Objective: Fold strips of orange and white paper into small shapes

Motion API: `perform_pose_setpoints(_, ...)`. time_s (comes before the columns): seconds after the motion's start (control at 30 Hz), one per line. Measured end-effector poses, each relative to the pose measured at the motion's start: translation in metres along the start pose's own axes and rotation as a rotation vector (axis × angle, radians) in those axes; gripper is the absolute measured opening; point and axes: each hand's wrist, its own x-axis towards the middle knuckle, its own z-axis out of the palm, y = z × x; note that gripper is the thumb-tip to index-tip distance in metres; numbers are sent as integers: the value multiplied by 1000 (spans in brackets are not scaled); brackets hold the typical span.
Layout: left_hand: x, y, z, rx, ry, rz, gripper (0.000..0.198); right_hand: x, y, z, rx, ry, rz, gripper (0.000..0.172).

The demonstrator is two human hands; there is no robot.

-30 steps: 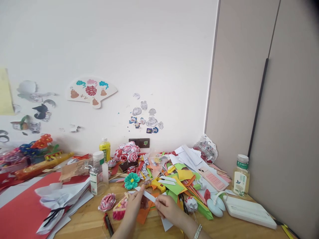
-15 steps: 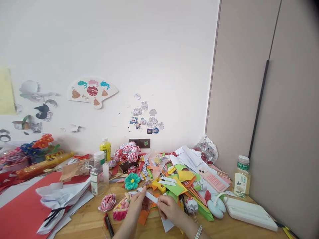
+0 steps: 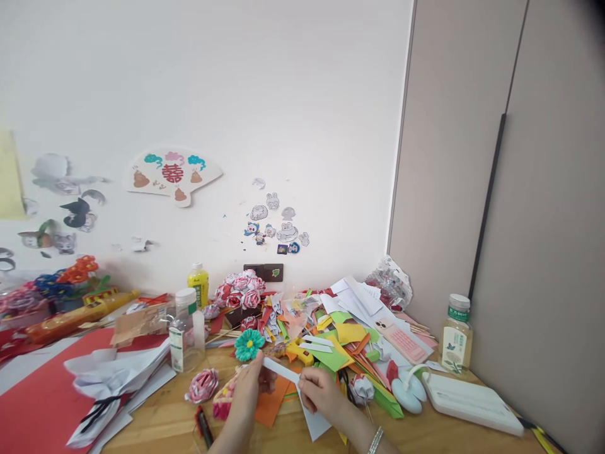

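A narrow white paper strip point(image 3: 282, 371) stretches between my two hands above the wooden table. My left hand point(image 3: 253, 386) pinches its left end, thumb on top. At the right end, the fingers of my right hand point(image 3: 317, 392) are closed on the strip. Below it lie an orange paper piece point(image 3: 274, 403) and a white paper piece point(image 3: 316, 425), the latter partly hidden by my right hand. Just beyond my left hand sits a teal flower point(image 3: 249, 344). A pink basket point(image 3: 222, 403) is partly covered by my left hand.
A yellow glue gun point(image 3: 300, 353) lies beyond the strip, beside heaped coloured paper point(image 3: 352, 334). To the right are a white box-like device point(image 3: 472, 403) and a bottle point(image 3: 456, 334). At left are a paper rose point(image 3: 202, 385), a pen point(image 3: 204, 425), a clear bottle point(image 3: 177, 343) and red paper point(image 3: 38, 403).
My left hand has shifted slightly left and turned, and more of the strip and orange paper shows. My right hand keeps its hold. The whole view has moved a little.
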Motion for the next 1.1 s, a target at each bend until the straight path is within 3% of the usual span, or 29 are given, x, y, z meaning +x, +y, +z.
perform_pose_setpoints(0.23, 0, 1, -1, -40, -51, 23, 47, -1, -1, -1, -3, 7, 14, 27)
perform_pose_setpoints(0.4, 0, 2, -2, 2, 10, 51, 46, -1, 0, -3, -1, 24, -7, 27)
perform_pose_setpoints(0.57, -1, 3, -1, -27, -41, 33, 47, -2, -1, -3, -9, 32, -13, 28)
perform_pose_setpoints(0.83, -8, 9, 1, 124, 63, 125, 48, -2, -1, -3, -19, 10, -14, 31)
perform_pose_setpoints(1.1, -11, 12, 5, 165, -17, 105, 48, -4, -2, -3, -56, -12, -42, 32)
